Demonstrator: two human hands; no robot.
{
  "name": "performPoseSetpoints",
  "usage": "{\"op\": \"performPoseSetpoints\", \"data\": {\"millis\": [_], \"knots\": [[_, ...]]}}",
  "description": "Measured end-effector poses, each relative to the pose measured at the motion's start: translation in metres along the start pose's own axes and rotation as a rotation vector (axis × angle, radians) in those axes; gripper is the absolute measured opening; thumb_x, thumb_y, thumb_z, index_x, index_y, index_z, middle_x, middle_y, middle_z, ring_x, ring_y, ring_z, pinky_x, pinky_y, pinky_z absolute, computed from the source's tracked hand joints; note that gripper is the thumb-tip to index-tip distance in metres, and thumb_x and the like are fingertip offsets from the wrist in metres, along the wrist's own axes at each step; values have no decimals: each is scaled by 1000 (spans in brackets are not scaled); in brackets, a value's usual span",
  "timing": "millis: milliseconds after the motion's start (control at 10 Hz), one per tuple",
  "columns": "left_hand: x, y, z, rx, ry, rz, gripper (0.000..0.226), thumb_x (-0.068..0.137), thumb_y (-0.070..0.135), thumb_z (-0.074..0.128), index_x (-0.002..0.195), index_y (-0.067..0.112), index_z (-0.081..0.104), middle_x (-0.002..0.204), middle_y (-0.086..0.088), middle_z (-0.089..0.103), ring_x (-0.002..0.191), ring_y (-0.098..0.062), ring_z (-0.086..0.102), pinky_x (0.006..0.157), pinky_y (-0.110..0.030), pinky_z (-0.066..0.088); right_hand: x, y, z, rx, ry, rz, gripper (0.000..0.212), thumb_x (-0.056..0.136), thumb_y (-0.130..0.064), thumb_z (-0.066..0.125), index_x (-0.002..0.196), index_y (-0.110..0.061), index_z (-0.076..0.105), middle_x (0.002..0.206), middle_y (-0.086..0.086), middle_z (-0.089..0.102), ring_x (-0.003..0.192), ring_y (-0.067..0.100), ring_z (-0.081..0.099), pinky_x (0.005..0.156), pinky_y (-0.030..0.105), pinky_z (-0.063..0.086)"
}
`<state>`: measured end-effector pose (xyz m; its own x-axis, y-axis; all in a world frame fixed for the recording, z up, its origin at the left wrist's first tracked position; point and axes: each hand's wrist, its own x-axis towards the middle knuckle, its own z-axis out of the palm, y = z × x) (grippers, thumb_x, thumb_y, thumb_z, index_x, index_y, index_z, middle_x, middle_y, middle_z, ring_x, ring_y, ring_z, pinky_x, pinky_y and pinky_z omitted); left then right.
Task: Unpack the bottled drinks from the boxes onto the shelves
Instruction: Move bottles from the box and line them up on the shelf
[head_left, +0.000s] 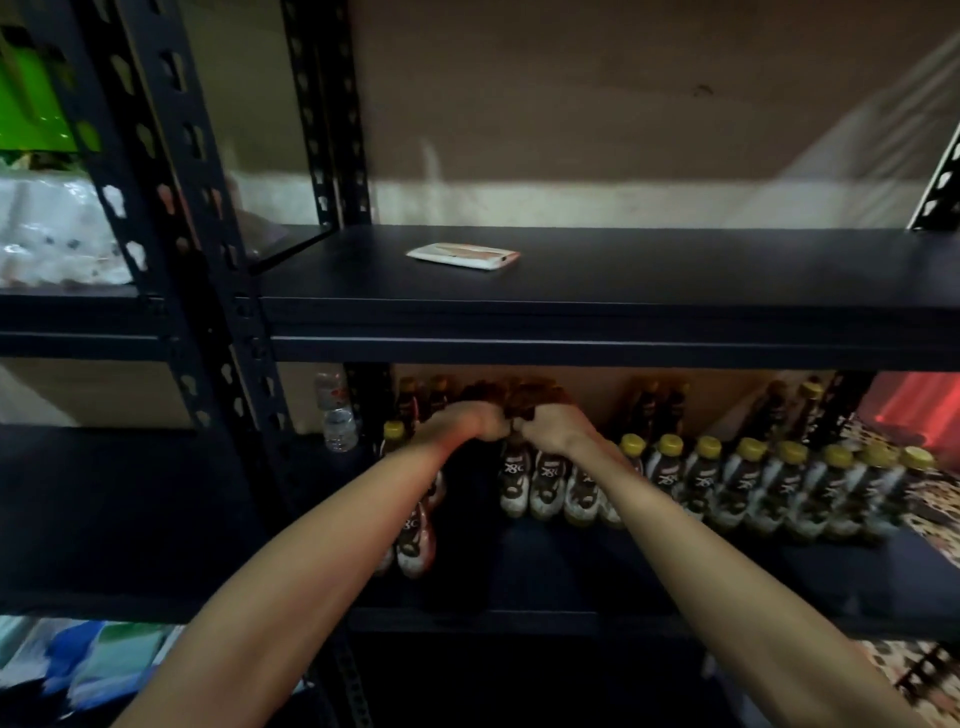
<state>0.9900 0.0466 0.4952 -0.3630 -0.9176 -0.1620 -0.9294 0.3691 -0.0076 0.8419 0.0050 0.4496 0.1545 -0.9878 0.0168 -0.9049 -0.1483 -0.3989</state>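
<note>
Fingers (496, 427) of the left hand (462, 423) are curled tight, knuckles almost touching the right hand (558, 430), whose fingers (524, 428) are clenched just the same. Both hands grip a bunch of dark brown plastic bottles (524, 400) at the back of the black metal lower shelf (571, 551), though blur hides exactly how. Well left of the left fingers, a clear plastic water bottle (336, 415) stands by the upright. Just below the left wrist, two white-labelled brown bottles (415, 540) sit nearer the front edge. Off to the right of the right fingers runs a row of yellow-capped brown bottles (753, 475). Above both sets of fingers, on the upper shelf (675, 280), lies a flat white-and-orange packet (462, 256).
</note>
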Motion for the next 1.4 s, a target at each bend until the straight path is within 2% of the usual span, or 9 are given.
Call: {"op": "performPoseSetpoints", "data": {"millis": [100,200,300,400,500,700,1000,1200,1400], "knots": [[8,22,6,-202,56,-11,40,103,19,50,141,7,50,146,-11,50,125,-24,53,82,-14,47,-4,22,-8,-13,2,41,30,96,-33,58,118,-14,67,123,12,66,112,29,63,80,27,44],[26,38,9,-332,-32,-121,42,103,13,50,143,4,45,145,-15,49,133,-31,48,99,-26,40,-22,23,-20,18,-108,55,16,100,-19,52,108,-11,63,119,16,69,108,24,67,67,21,42],[43,39,24,-332,-39,-134,44,100,8,55,142,2,45,144,-14,49,130,-32,50,89,-14,45,-20,35,-7,7,-189,17,30,101,0,50,130,-6,57,137,22,60,109,28,70,64,13,50],[43,38,28,-347,-38,-185,49,96,12,61,143,8,45,144,-14,50,130,-30,51,100,-31,43,-2,55,12,37,-128,-29,25,91,-4,62,107,-23,68,119,13,67,77,21,76,71,30,62],[44,32,26,-342,-70,-183,56,94,15,65,146,14,44,146,-12,48,130,-30,50,99,-34,44,-6,57,7,142,-169,-25,31,89,0,68,112,-21,67,121,13,59,57,12,72,49,19,53],[37,24,36,-341,-54,-104,40,80,22,82,116,19,63,122,-5,63,108,-22,60,78,-29,43,-34,73,8,241,-128,-76,30,82,-9,82,106,-19,66,108,12,68,61,12,70,53,17,52],[12,28,61,-348,-32,11,31,74,28,85,93,28,60,103,-1,61,90,-17,60,67,-22,41,-89,104,35,480,-72,-104,30,76,-41,87,99,-32,71,102,-9,71,83,2,66,83,33,56],[7,30,65,-325,-39,27,33,74,33,83,89,34,54,111,-3,56,94,-20,60,72,-27,45,-98,103,39,529,-55,-111,27,78,-38,86,99,-29,71,96,-2,73,75,17,67,76,34,55],[8,32,65,-302,-41,51,31,77,28,82,94,26,57,102,1,54,86,-16,57,64,-25,44,-98,103,36,541,-83,-149,23,82,-29,84,100,-23,70,80,-12,68,58,-5,55,59,12,40]]}}
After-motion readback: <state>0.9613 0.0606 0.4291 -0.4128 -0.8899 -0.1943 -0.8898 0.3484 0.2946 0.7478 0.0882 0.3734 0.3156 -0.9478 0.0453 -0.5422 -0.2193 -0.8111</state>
